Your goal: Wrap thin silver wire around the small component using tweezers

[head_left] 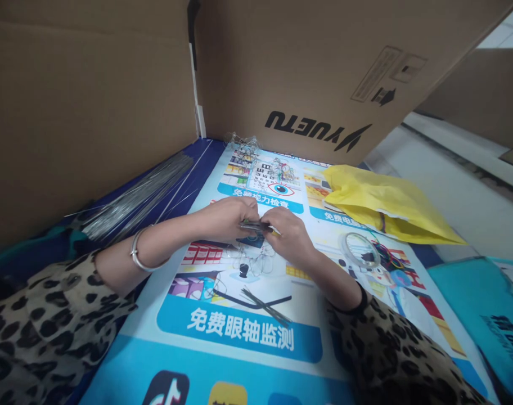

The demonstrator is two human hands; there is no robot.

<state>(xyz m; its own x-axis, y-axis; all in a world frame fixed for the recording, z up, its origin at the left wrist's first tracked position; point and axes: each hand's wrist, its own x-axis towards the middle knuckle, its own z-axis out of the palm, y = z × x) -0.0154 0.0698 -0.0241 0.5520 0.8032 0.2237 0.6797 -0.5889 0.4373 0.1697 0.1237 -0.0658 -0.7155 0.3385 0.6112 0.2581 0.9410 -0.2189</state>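
My left hand (235,218) and my right hand (288,233) meet over the printed sheet (248,360), fingers pinched close together. Between them is a small, flat, dark metallic piece (252,225); its kind is hard to make out, and the fingers hide part of it. Both hands appear closed on it. Just below the hands lies a loose tangle of thin wire (256,261). Nearer to me, a small bundle of short, dark wire lengths (267,307) lies on the sheet.
Long silvery wires (138,197) lie at the left beside a cardboard wall (88,112). More tangled wire (244,143) sits at the back. To the right are a yellow bag (374,199), a clear ring-shaped coil (361,251), coloured strands (389,257) and a teal bag (471,304).
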